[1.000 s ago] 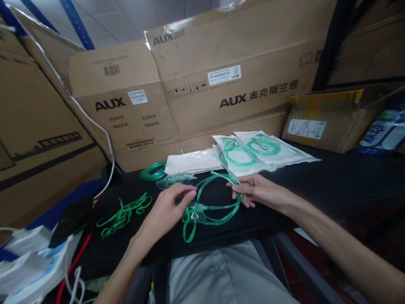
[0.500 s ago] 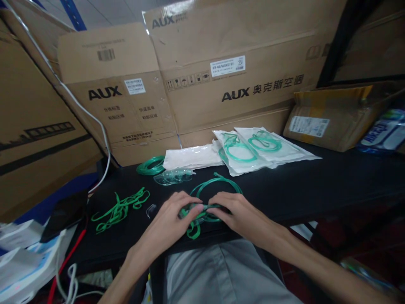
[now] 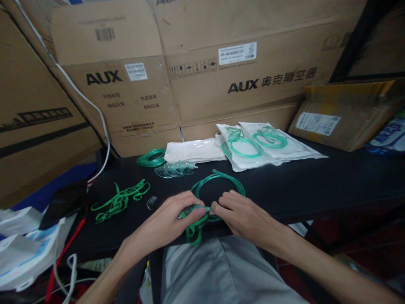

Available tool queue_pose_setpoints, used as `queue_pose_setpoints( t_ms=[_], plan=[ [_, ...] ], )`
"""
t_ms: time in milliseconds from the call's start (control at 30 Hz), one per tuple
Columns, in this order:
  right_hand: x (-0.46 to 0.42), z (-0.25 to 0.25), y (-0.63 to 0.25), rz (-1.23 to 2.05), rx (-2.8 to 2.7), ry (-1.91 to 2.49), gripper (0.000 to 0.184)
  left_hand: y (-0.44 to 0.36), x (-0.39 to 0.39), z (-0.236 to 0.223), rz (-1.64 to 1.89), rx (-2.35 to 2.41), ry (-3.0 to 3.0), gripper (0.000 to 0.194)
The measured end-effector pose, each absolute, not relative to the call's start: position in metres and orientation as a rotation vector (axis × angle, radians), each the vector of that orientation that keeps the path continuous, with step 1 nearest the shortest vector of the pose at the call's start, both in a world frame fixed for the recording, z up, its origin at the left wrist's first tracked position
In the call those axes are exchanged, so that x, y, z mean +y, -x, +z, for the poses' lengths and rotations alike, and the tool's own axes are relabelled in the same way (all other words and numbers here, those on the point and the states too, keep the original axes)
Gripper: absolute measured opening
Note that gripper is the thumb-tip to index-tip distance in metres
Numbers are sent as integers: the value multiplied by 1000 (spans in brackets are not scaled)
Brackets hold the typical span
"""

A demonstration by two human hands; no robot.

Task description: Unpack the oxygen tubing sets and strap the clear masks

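Note:
My left hand (image 3: 177, 213) is closed around a clear green oxygen mask (image 3: 192, 208), most of it hidden by the fingers. A green elastic strap (image 3: 195, 237) dangles below it near the table's front edge. My right hand (image 3: 237, 211) pinches the end of the green oxygen tubing (image 3: 232, 176) at the mask's narrow connector; the exact joint is covered by fingertips. The tubing lies in a loop on the black table just beyond both hands. Left of my left hand are a small clear bent piece (image 3: 152, 202) and a tangle of green straps (image 3: 122, 199).
Behind the hands lie stacked clear masks (image 3: 175, 169), coiled green tubing (image 3: 151, 158), white packets (image 3: 196, 150) and bagged tubing sets (image 3: 272, 145). Large cardboard boxes (image 3: 202, 97) wall the back. A smaller box (image 3: 329, 116) stands right; a white power strip (image 3: 23, 253) sits left.
My right hand has turned and its fingers have curled in more at the connector. My left hand keeps its hold on the mask. The camera view has tilted down slightly.

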State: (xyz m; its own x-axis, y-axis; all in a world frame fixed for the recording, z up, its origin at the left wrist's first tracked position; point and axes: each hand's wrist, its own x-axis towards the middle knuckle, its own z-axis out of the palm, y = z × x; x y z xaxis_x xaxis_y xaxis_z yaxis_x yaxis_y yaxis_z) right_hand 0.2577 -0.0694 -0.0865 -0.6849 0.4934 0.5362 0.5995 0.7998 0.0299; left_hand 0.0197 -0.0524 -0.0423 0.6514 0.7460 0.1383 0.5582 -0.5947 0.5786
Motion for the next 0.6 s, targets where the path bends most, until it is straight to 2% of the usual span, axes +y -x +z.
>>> queue_pose_setpoints(
  t_ms=[333, 600],
  plan=[
    [-67, -88, -257, -104, -2492, 787, 22, -10, -52, -52, 516, 1001, -2743, 23],
    [-65, -87, -252, 16, -2455, 837, 17, -9, -55, -61, 848, 948, -3258, 22]
  ],
)
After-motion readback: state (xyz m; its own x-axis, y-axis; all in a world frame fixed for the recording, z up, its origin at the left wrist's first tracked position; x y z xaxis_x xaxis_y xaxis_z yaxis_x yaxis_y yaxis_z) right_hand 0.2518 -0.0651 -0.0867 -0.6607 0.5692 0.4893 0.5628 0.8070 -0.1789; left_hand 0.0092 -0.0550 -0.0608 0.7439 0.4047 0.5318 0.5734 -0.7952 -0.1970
